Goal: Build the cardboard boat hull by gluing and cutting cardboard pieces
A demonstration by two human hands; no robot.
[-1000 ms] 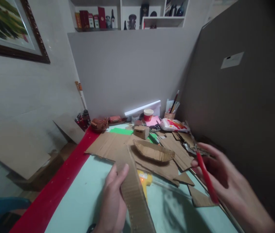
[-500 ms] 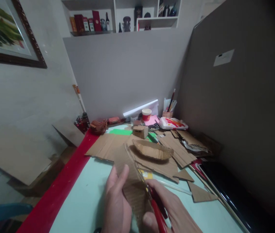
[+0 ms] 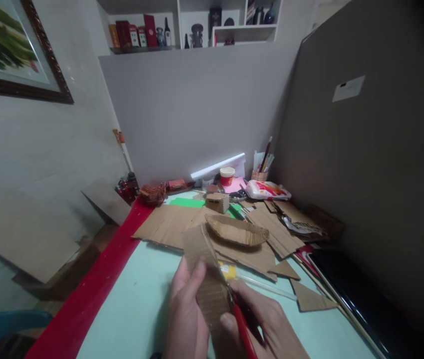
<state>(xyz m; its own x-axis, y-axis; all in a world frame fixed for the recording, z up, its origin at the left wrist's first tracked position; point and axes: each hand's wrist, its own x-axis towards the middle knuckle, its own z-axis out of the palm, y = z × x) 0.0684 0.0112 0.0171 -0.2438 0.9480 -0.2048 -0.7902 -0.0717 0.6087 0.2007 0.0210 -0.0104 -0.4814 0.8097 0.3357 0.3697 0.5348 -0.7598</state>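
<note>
A strip of brown cardboard [image 3: 211,294] is pinched in my left hand [image 3: 188,309], thumb on top and fingers beneath. Red-handled scissors [image 3: 242,324] are gripped in my right hand [image 3: 268,316], their blades at the strip's right edge. The blades look closed or nearly so, and the cardboard partly hides them. Just beyond the strip, a boat-shaped cardboard hull [image 3: 238,232] rests on a larger flat cardboard sheet [image 3: 170,224]. Behind the hull stands a small cardboard box-like piece [image 3: 217,202].
Cardboard offcuts [image 3: 313,297] and a clear stick-like tube [image 3: 268,288] lie to the right, beside a black glossy panel [image 3: 357,299]. At the back are a paper cup [image 3: 227,176], a tissue pack [image 3: 268,190] and a pen holder [image 3: 260,174]. Grey partitions [image 3: 197,109] enclose the table.
The strip and my left hand have shifted slightly right and down. The scissor blades, visible along the strip's edge before, have drawn closer together. The view has shifted a little.
</note>
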